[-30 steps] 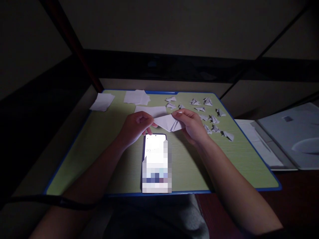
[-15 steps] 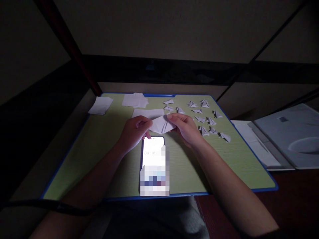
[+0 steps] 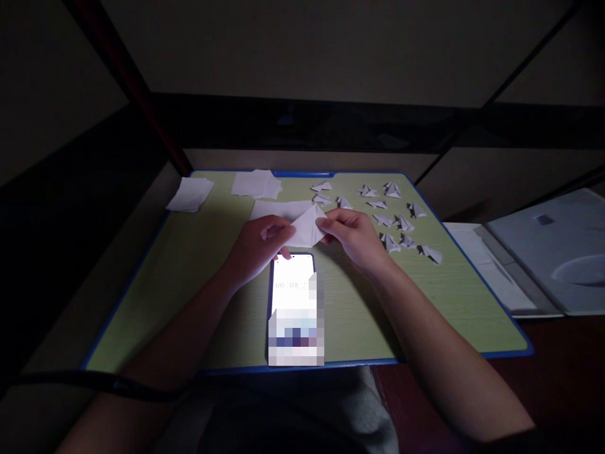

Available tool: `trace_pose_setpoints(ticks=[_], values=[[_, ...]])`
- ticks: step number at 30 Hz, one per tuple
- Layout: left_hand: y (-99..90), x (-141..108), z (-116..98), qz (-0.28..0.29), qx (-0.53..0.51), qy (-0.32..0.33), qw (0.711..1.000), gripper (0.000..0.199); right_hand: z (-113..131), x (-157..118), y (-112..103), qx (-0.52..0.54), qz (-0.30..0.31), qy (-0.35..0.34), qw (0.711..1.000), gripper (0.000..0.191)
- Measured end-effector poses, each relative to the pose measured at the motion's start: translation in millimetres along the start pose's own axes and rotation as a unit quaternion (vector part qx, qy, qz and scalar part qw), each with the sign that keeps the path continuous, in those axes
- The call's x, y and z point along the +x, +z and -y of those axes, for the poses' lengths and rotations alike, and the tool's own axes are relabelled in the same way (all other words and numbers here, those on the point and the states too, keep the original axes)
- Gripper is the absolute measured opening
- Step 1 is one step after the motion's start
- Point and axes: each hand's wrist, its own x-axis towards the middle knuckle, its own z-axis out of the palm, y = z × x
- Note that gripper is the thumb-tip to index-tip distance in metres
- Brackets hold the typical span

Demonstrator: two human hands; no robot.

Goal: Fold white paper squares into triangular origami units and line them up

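Observation:
A folded white paper point(image 3: 306, 228) is held up between my two hands above the middle of the green table. My left hand point(image 3: 263, 244) pinches its left corner between thumb and fingers. On the right side, my right hand point(image 3: 350, 234) grips the paper with the thumb on its face. Just below the paper lies a lit phone point(image 3: 293, 296) with timer digits on its screen. Behind the paper, a flat white sheet point(image 3: 274, 209) rests on the table, partly hidden by the hands.
Several small folded paper pieces point(image 3: 392, 190) lie at the back right of the blue-edged table point(image 3: 227, 315). Two stacks of white paper, one at the back left point(image 3: 190, 193) and one nearer the middle point(image 3: 253, 183), lie there. A dark cable point(image 3: 108, 382) crosses the lower left.
The paper has been turned between my hands, and its peak now points upward. My right thumb sits lower on it. The whole view has shifted slightly.

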Motion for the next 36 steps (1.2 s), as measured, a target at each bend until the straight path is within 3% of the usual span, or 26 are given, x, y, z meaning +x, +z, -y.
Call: trace_pose_setpoints(ticks=[15,27,36], values=[[5.8,-6.9,-3.5,0.029,0.025,0.021,0.999,0.012,-1.6,0.7,1.1,0.051,-0.037,-0.013,0.998,0.015],[8.2,-7.1,-2.8,0.001,0.018,0.006,1.000,0.012,0.6,-1.8,2.3,0.038,-0.018,-0.018,0.999,0.016],[8.3,-6.4,-0.8,0.000,0.026,0.040,0.999,0.014,-0.6,0.4,3.4,0.063,-0.031,-0.012,0.997,0.014]])
